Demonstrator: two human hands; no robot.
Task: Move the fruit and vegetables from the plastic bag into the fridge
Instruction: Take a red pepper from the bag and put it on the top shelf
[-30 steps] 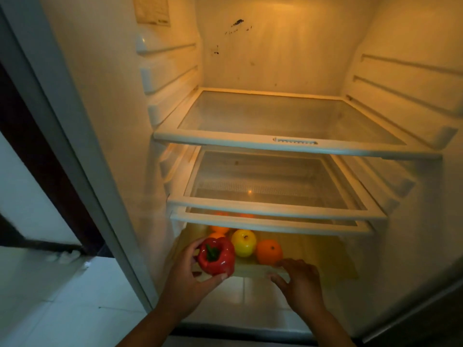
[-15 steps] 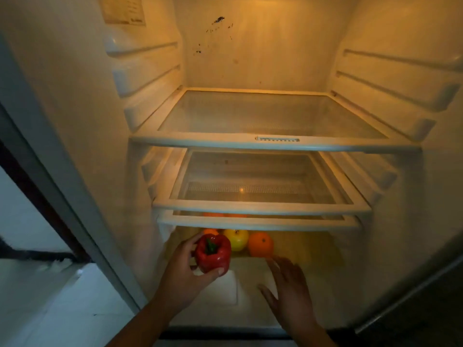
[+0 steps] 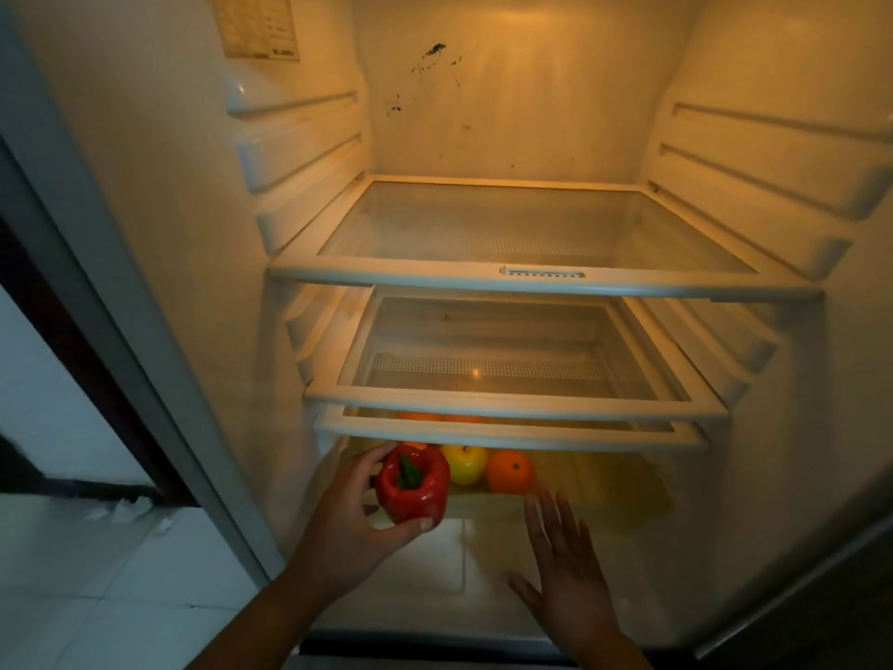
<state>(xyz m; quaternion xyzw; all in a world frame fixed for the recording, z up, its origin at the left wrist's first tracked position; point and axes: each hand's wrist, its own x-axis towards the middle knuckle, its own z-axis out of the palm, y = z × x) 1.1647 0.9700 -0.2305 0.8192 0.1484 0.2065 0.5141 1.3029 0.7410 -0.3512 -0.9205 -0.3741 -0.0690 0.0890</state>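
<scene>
left hand [image 3: 338, 524] grips pepper [image 3: 412, 486] | right hand [image 3: 565, 568] spread, empty | risk: pepper may nudge orange [image 3: 511, 472], likely rolling it

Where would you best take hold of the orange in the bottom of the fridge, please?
Probably round its middle, from the front and right: the orange is round, the yellow apple crowds its left, and a shelf hangs low above it.
</scene>
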